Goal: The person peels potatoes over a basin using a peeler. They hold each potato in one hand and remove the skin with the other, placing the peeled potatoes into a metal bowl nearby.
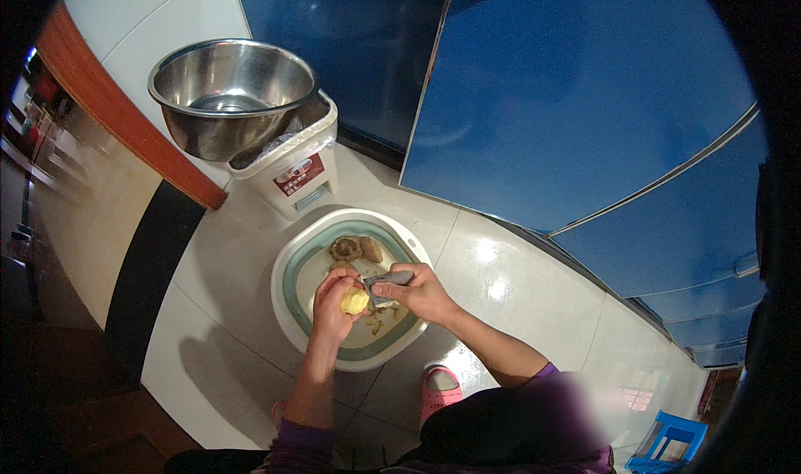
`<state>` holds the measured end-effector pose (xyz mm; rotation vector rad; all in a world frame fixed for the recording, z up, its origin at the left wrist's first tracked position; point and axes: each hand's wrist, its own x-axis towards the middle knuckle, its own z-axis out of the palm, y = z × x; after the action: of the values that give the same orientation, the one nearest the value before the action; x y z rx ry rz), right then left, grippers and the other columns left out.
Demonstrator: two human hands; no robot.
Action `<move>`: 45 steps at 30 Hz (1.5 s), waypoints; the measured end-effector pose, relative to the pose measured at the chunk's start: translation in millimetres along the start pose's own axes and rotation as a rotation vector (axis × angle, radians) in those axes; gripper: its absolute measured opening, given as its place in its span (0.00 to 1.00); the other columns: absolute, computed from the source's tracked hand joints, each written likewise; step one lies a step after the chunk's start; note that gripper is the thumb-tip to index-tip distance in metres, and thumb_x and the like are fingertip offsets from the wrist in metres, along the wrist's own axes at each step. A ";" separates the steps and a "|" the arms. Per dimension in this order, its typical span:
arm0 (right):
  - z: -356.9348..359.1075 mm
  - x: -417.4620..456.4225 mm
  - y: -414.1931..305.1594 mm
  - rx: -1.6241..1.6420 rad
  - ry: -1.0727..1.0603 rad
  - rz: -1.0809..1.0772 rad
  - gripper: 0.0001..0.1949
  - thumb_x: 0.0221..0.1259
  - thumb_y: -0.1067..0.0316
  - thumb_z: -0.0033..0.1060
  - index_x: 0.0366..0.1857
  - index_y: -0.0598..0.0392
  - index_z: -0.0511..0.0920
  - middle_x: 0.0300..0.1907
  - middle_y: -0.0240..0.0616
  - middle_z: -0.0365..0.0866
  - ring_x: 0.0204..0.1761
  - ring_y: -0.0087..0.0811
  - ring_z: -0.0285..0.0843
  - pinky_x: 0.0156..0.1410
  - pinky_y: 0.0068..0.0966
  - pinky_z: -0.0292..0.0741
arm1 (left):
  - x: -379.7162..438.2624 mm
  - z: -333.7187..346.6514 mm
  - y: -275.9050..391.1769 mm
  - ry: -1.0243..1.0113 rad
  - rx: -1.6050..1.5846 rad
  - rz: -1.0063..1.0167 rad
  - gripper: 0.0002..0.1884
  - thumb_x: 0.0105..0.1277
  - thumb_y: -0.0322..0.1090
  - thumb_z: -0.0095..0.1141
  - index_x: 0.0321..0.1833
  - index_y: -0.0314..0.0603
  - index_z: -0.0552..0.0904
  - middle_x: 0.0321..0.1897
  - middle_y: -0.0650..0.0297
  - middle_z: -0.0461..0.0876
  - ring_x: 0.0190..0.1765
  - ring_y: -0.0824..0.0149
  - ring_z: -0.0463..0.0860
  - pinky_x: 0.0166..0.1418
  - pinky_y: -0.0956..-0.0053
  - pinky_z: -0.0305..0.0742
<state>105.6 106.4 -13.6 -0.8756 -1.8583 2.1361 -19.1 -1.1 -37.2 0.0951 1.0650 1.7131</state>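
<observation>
My left hand (331, 308) grips a potato (355, 300) whose visible side is peeled to yellow flesh. Close beside it, my right hand (425, 291) holds a grey peeler (389, 281) by its handle, with the head near the potato. Both hands are over a white and grey-green plastic basin (286, 330) on the floor. Unpeeled brown potatoes (357, 248) lie at the basin's far side, one of them partly hidden behind my left hand. Strips of potato peel (377, 325) are scattered on the basin's bottom.
A stainless steel bowl (231, 108) rests on a lined beige bin (313, 180) beyond the basin. Blue cabinet doors (551, 111) stand ahead and to the right. A reddish wooden door frame (131, 111) is at left, a blue plastic stool (669, 439) at lower right.
</observation>
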 end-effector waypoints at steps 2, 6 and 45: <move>0.6 -0.6 -3.0 0.018 -0.025 -0.013 0.07 0.53 0.67 0.62 0.30 0.59 0.79 0.25 0.27 0.77 0.29 0.13 0.68 0.34 0.14 0.68 | 0.6 -0.8 -1.6 0.022 -0.011 0.020 0.05 0.62 0.32 0.43 0.35 0.41 0.74 0.23 0.65 0.74 0.20 0.74 0.72 0.17 0.80 0.66; 7.3 -2.6 -7.5 0.077 -0.051 -0.027 0.05 0.53 0.70 0.62 0.27 0.59 0.77 0.27 0.31 0.78 0.30 0.16 0.72 0.35 0.15 0.70 | 5.3 -12.4 -4.5 -0.155 0.025 0.050 0.05 0.60 0.32 0.45 0.37 0.42 0.70 0.24 0.65 0.72 0.19 0.73 0.71 0.16 0.81 0.66; -2.6 -24.0 65.3 -0.370 0.090 -0.051 0.10 0.51 0.65 0.63 0.26 0.61 0.76 0.18 0.41 0.72 0.18 0.23 0.65 0.25 0.24 0.65 | 121.3 -23.6 -90.5 -0.165 2.544 0.787 0.09 0.55 0.34 0.49 0.37 0.44 0.78 0.33 0.61 0.70 0.34 0.61 0.75 0.34 0.65 0.71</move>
<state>142.1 83.4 -68.2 -0.9622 -2.2401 1.7181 -17.9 85.0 -163.9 2.2489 2.4271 -0.3176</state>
